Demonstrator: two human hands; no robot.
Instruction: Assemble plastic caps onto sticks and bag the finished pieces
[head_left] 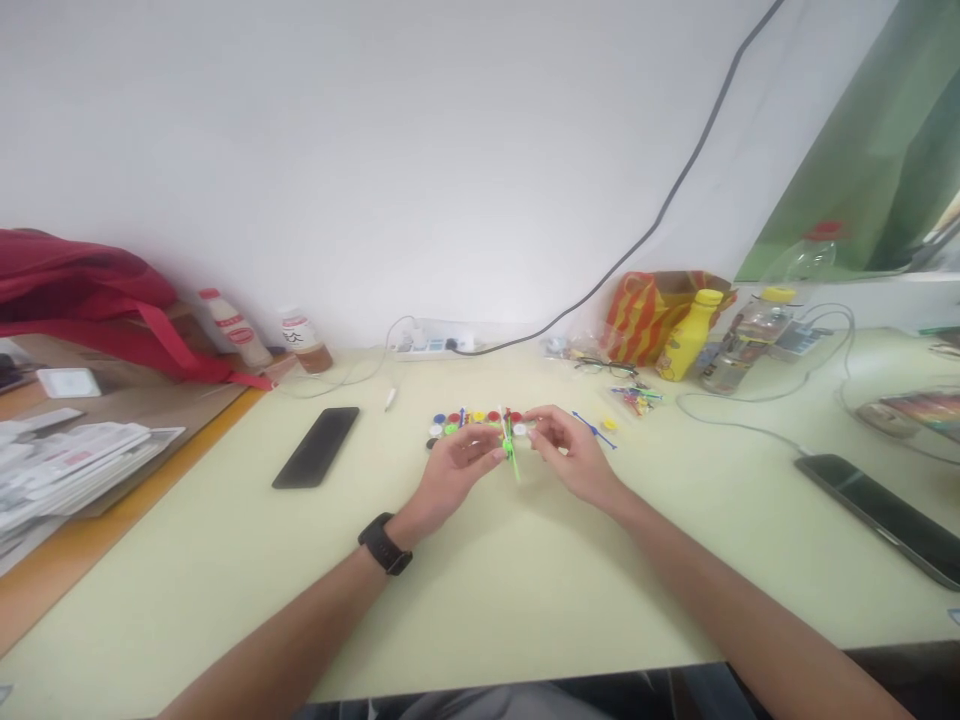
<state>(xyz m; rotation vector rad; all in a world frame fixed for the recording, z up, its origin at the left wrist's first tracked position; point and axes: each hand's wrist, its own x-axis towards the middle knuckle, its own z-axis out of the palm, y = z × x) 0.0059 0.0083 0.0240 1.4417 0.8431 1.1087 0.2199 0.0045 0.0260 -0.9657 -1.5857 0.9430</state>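
My left hand [457, 465] pinches a thin bright-green plastic stick [513, 460] between thumb and fingers. A slim white piece [505, 422] rises from the stick's upper end; whether the two are joined I cannot tell. Just to the right, the fingers of my right hand [570, 450] are closed together close to a white disc [520, 430]. What those fingers hold, if anything, is too small to make out. Behind both hands lie several coloured discs, among them a blue one [439, 419] and a red one [493, 416], partly hidden by my fingers.
A blue stick [595, 430] and a yellow disc [609, 425] lie right of my hands. Small coloured pieces [637, 398] sit farther back, near a yellow bottle [688, 336]. One black phone [316, 447] lies left, another phone [885, 515] right. A power strip [435, 343] is by the wall.
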